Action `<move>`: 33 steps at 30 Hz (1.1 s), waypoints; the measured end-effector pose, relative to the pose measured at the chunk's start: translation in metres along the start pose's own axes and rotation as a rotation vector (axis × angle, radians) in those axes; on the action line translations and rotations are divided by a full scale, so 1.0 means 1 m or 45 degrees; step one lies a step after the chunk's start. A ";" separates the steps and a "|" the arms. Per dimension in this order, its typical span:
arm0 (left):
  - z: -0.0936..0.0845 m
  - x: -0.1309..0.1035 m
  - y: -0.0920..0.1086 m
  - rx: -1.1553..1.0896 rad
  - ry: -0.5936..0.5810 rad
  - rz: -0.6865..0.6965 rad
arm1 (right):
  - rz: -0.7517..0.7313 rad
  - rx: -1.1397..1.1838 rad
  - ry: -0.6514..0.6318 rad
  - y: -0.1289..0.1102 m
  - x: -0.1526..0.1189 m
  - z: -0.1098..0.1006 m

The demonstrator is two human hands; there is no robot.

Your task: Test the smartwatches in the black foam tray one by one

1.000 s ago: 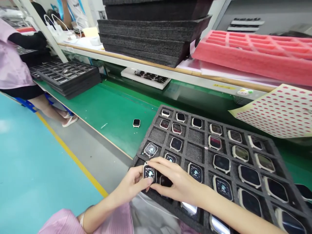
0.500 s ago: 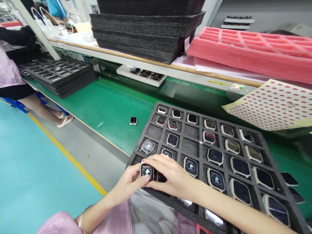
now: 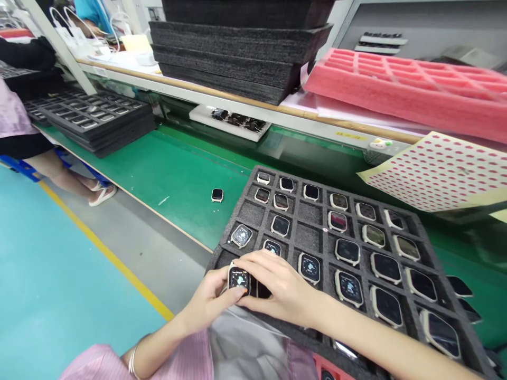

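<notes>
A smartwatch case (image 3: 238, 276) with a lit dial is held between both hands over the near left corner of the black foam tray (image 3: 309, 214). My left hand (image 3: 209, 301) closes on its left side, the thumb resting on the lower part of the screen. From the right, my right hand (image 3: 277, 282) grips the watch's edges with its fingertips. The tray's compartments hold several more watches, some lit, such as the one beside my hand (image 3: 309, 267), and others dark. Part of the tray is hidden under my right arm.
A single watch (image 3: 217, 195) lies on the green bench (image 3: 174, 179). Black trays (image 3: 99, 121) are stacked farther left, with a person standing beside them. The shelf above carries black foam (image 3: 237, 60) and a pink foam tray (image 3: 396, 84). A dotted sticker sheet (image 3: 439, 169) hangs at right.
My left thumb has shifted slightly to the right and up on the watch screen. Both hands keep hold of the watch; the view has moved a little.
</notes>
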State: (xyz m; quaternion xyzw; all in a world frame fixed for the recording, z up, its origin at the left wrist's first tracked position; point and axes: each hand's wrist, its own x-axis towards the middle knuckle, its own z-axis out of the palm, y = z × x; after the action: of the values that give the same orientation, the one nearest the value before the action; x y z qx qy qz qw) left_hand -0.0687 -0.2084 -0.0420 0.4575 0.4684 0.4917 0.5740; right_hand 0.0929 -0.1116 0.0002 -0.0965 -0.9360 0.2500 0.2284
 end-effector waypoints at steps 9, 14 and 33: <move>0.003 -0.011 0.002 0.016 0.021 0.001 | 0.035 -0.008 -0.139 -0.008 0.006 -0.010; -0.006 -0.041 0.004 0.002 -0.223 -0.236 | 0.207 0.135 -0.044 -0.005 0.016 -0.013; -0.003 -0.015 0.019 -0.222 -0.198 -0.245 | 0.408 -0.621 -0.536 -0.033 -0.022 -0.021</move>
State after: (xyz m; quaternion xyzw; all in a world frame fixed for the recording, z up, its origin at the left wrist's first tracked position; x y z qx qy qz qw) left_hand -0.0753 -0.2217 -0.0227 0.3956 0.4198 0.4364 0.6905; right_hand 0.1199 -0.1372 0.0252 -0.2400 -0.9676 0.0663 -0.0412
